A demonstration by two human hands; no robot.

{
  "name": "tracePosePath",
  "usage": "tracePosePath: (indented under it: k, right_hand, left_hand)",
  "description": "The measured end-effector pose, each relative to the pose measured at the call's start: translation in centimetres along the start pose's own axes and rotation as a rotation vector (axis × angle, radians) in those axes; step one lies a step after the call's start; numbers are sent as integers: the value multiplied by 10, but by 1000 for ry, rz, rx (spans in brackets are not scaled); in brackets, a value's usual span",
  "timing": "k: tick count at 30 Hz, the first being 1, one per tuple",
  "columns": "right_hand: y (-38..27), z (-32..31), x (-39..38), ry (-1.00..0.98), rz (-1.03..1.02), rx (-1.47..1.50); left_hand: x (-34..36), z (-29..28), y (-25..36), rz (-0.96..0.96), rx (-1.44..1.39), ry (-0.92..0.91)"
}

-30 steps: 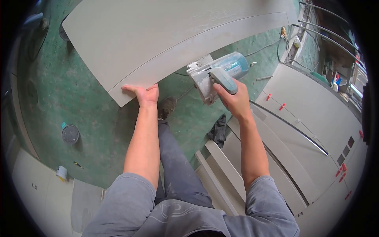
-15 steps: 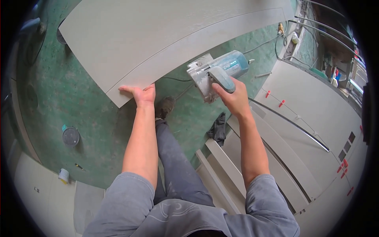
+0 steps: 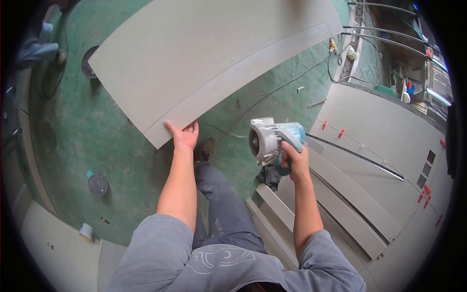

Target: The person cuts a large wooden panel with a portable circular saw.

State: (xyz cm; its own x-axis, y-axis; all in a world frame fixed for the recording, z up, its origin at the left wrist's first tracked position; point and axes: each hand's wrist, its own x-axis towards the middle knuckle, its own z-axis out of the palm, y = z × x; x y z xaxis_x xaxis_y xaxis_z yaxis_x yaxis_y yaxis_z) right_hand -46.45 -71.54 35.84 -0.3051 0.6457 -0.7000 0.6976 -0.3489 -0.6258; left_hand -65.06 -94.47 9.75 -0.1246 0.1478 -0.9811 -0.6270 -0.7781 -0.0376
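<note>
A large pale grey tile slab (image 3: 194, 68) extends across the upper part of the view, with a line scored along its near long side. At its near left corner, my left hand (image 3: 185, 138) grips the edge, thumb on top and the other fingers partly hidden at the edge. My right hand (image 3: 297, 164) is wrapped round the handle of a teal and grey handheld power saw (image 3: 267, 142), coated in dust. The saw is held in the air to the right, apart from the slab, its metal guard and base turned left.
A power cable (image 3: 272, 92) runs over the green floor (image 3: 146, 190). Cut tile strips (image 3: 340, 214) and a large slab with red clips (image 3: 342, 132) lie at right, near a black cloth-like item (image 3: 269, 176). Dark round containers (image 3: 98, 184) stand at left; metal rails (image 3: 389, 39) are far right.
My right hand has drawn the saw back from the slab's edge and turned it. My left hand stays on the slab's corner. The whole view has shifted slightly.
</note>
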Motion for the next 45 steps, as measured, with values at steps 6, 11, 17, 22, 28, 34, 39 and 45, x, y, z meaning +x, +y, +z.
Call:
tracePosePath:
  k: [6, 11, 17, 22, 28, 34, 39, 45]
  right_hand:
    - [-112, -121, -71, 146, 122, 785]
    - [-188, -285, -15, -14, 51, 1311]
    - [-303, -425, 207, 279, 113, 1265]
    - [-396, -570, 505, 328, 160, 1175]
    - [-501, -740, 806, 263, 86, 1119]
    - [-588, -868, 990, 330, -97, 1029]
    - [-626, -901, 1123, 357, -189, 934]
    - [-736, -883, 1359, 409, -245, 896]
  left_hand:
    - [-92, 54, -61, -175, 324, -49]
    - [-156, 165, -172, -198, 276, 164]
    - [-98, 337, -386, -23, 316, 247]
    - [32, 535, -597, 97, 72, 265]
    - [153, 751, -847, 170, 57, 202]
    - [204, 860, -1002, 167, 96, 358]
    - [245, 909, -1042, 266, 116, 362]
    - [364, 1078, -1052, 273, 108, 359]
